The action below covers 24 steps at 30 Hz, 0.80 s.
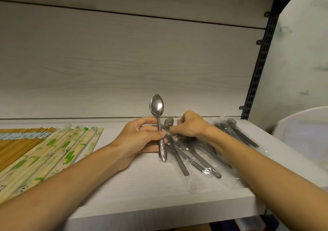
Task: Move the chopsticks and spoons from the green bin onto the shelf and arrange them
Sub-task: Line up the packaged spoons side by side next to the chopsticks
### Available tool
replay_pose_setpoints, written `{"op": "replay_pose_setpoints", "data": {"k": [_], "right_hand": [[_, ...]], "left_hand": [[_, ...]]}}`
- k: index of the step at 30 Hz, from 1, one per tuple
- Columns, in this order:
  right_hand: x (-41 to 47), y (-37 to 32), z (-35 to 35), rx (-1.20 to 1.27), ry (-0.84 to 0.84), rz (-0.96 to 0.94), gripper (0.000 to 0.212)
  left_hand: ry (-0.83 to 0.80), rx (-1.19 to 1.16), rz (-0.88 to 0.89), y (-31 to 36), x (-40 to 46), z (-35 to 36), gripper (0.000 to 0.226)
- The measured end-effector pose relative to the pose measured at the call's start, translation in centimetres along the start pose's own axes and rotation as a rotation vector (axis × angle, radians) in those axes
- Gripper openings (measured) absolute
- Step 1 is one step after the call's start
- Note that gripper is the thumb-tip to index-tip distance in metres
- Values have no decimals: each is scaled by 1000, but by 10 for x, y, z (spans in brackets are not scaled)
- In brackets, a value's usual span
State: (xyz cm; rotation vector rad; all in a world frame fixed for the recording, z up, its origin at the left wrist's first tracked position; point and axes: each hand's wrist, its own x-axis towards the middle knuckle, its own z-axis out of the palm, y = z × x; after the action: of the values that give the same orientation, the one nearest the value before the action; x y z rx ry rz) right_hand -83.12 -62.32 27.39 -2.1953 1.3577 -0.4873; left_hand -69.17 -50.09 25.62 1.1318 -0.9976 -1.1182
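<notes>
My left hand (142, 138) grips a small stack of steel spoons (157, 106) upright by the handles, bowls up, over the white shelf (142, 186). Just to the right, my right hand (190, 124) pinches at a pile of plastic-wrapped spoons (195, 158) lying on the shelf. Another wrapped bundle of spoons (237, 133) lies further right. Wrapped chopsticks (53, 152) with green panda print lie in a row at the left, beside brown chopsticks (17, 142). The green bin is out of view.
The shelf's pale wood-grain back panel (124, 62) rises close behind the hands. A dark slotted upright (260, 62) bounds the shelf at the right, with a white rounded object (301, 133) beyond it. The shelf's front edge (159, 211) runs below my forearms.
</notes>
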Motion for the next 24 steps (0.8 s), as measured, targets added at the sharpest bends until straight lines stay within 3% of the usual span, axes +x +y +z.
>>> {"op": "replay_pose_setpoints", "data": {"k": [3,6,10,15,24], "right_hand": [[-2,1,-6,182,85,-26,43],[-6,-3,-16,412,203,-88,17],[-6,-6,-26,645,282,-148,10],[-12,-9,-31,915,62,-123,13],[-32,-26,-21,1030,-263,-177,5]], "left_hand": [[-3,-8,9,0,0,0,39],[11,-27,31,1,1,0,39],[37,-35,69,3,1,-1,40],[69,-38,136,4,1,0,40],[63,68,261,2,1,2,45]]}}
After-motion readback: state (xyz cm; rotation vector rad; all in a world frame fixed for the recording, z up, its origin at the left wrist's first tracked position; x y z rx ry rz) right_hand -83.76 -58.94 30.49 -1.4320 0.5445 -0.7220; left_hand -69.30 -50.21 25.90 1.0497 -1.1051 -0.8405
